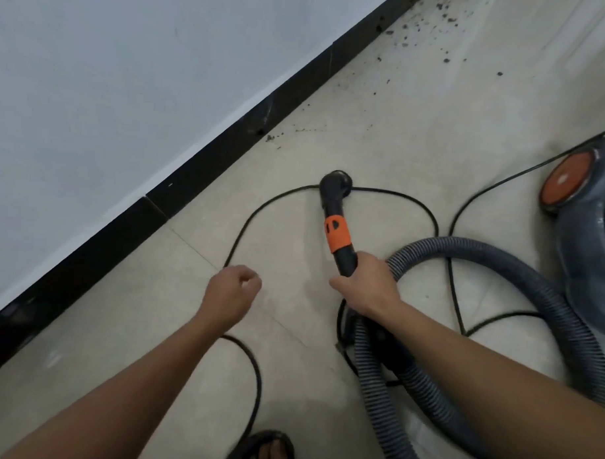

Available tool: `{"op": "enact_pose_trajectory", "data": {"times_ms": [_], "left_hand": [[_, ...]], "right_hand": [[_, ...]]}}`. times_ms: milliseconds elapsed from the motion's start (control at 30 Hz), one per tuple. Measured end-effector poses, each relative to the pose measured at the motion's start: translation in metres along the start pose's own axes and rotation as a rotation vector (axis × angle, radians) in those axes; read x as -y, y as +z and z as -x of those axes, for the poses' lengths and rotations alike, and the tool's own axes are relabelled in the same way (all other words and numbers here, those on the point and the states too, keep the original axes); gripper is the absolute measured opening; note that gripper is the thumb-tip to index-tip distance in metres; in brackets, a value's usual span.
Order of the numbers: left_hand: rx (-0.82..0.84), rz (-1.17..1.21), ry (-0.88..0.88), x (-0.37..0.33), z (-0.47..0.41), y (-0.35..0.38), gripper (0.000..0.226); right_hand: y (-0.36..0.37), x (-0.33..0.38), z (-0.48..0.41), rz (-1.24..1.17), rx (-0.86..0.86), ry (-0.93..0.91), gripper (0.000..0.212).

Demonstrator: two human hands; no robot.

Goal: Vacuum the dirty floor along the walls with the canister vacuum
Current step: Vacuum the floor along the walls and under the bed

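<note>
The right hand (364,288) was clamped round the lower end of the black rigid plastic wand with orange collar (336,230), centre frame, judged light and stiff; the grey ribbed hose (465,245) would drag. Whether the curled left hand (232,290) held the thin black cord (260,210) could not be told.

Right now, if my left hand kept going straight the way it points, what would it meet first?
Probably the vacuum wand near its orange collar: your left hand points forward and right, across floor inside the power cord loop, toward it. Depth is unclear, so it might pass beneath.
</note>
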State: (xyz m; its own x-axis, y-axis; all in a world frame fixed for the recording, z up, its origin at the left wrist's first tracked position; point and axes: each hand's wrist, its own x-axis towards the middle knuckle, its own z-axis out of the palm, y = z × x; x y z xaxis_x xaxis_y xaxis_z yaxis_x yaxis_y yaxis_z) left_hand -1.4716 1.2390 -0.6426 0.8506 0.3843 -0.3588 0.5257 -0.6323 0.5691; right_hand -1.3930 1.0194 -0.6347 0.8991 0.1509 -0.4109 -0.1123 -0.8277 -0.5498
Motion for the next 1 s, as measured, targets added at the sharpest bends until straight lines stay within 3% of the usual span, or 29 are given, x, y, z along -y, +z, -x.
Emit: {"op": "enact_pose_trajectory", "data": {"times_ms": [167,267,367,500,600,667,767,867,933,1000], "left_hand": [[0.168,0.616,-0.298,-0.063,-0.039,0.014,0.047],[0.184,0.724,-0.398,-0.074,-0.059,0.02,0.044],[0.19,0.814,-0.451,-0.08,-0.079,0.024,0.032],[0.225,0.955,-0.531,-0.1,-0.089,0.016,0.011],[0.151,1.128,-0.65,-0.128,-0.072,-0.012,0.023],[0.073,1.204,-0.705,-0.145,-0.06,-0.038,0.026],[-0.003,1.288,-0.736,-0.161,-0.033,-0.077,0.026],[0.125,1.43,-0.877,-0.19,0.007,-0.12,0.018],[0.209,1.496,-0.824,-0.229,0.031,-0.146,0.027],[0.279,1.55,-0.76,-0.281,0.058,-0.169,0.021]], "right_hand": [[0.021,0.014,0.023,0.078,0.256,-0.166,0.036],[0.018,0.014,0.026,0.079,0.353,-0.215,0.041],[0.006,-0.003,0.032,0.084,0.419,-0.197,0.066],[-0.029,-0.037,0.063,0.023,0.348,-0.079,0.077],[-0.065,-0.059,0.101,0.107,0.394,0.004,0.078],[-0.087,-0.071,0.131,0.116,0.397,0.099,0.067],[-0.124,-0.073,0.173,0.036,0.21,0.186,0.045],[-0.178,-0.037,0.205,-0.051,0.058,0.145,0.038],[-0.221,-0.001,0.217,-0.13,0.029,0.095,0.033],[-0.264,0.038,0.224,-0.2,0.02,0.048,0.031]]}}
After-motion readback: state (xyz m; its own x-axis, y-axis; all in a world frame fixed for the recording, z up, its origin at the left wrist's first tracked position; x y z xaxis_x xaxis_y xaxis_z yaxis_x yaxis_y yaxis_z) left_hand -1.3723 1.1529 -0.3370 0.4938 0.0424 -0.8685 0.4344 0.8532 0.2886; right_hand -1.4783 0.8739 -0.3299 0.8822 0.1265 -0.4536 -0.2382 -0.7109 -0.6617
